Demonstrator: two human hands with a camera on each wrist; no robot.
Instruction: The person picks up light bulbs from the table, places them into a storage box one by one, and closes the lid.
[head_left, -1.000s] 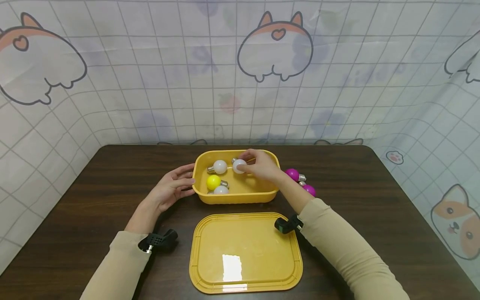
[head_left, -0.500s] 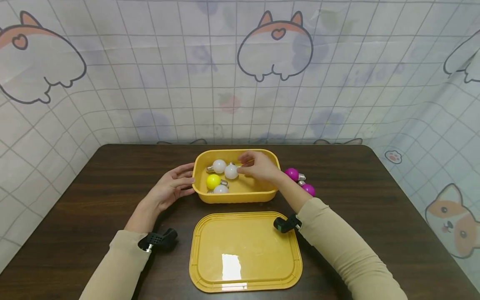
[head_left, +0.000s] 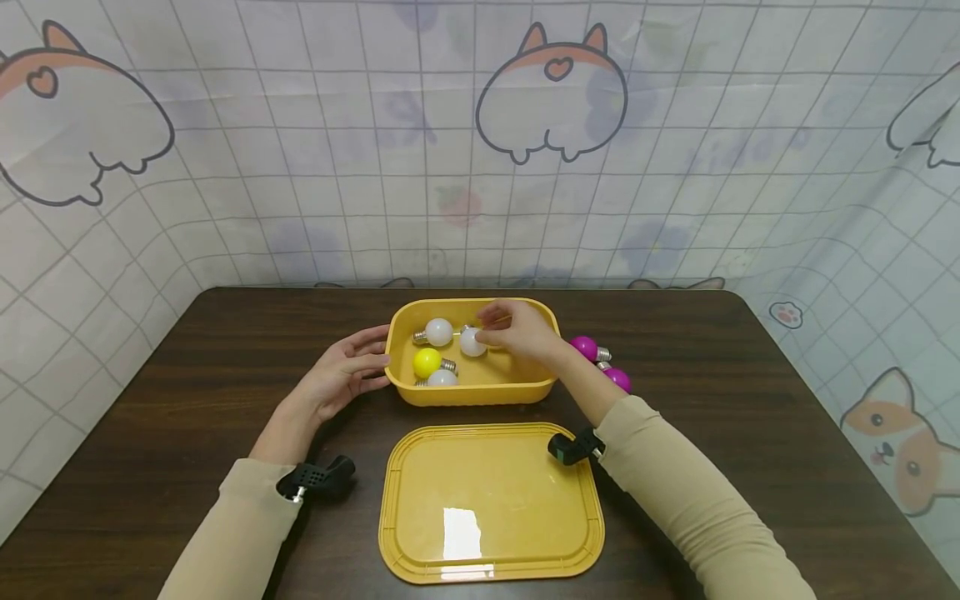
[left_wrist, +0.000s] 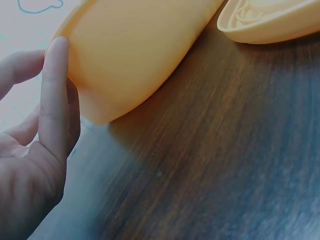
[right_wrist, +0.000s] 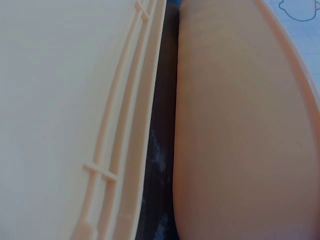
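A yellow plastic box [head_left: 487, 395] holds several light bulbs. My left hand [head_left: 345, 375] rests against its left end; in the left wrist view, straight fingers [left_wrist: 54, 90] touch the wall. Inside the box, my right hand [head_left: 521, 333] hovers with loosely bent fingers, its thumb beside a white bulb [head_left: 472, 342]. Whether they touch is unclear. Another white bulb [head_left: 438, 332] lies to the left. Near the front wall are a yellow bulb [head_left: 427, 362] and a partly hidden white bulb [head_left: 442, 378]. The right wrist view shows the box wall [right_wrist: 240, 125] but no fingers.
A flat yellow lid [head_left: 491, 500] lies on the dark wooden table [head_left: 697, 358] in front of the box. To the box's right are two purple bulbs, one farther back [head_left: 583, 348] and one nearer [head_left: 617, 380]. A patterned cloth [head_left: 337, 208] hangs behind.
The white bulb by my right hand shifts left and forward away from the fingers, then rolls slightly back right. Both hands stay almost where they were.
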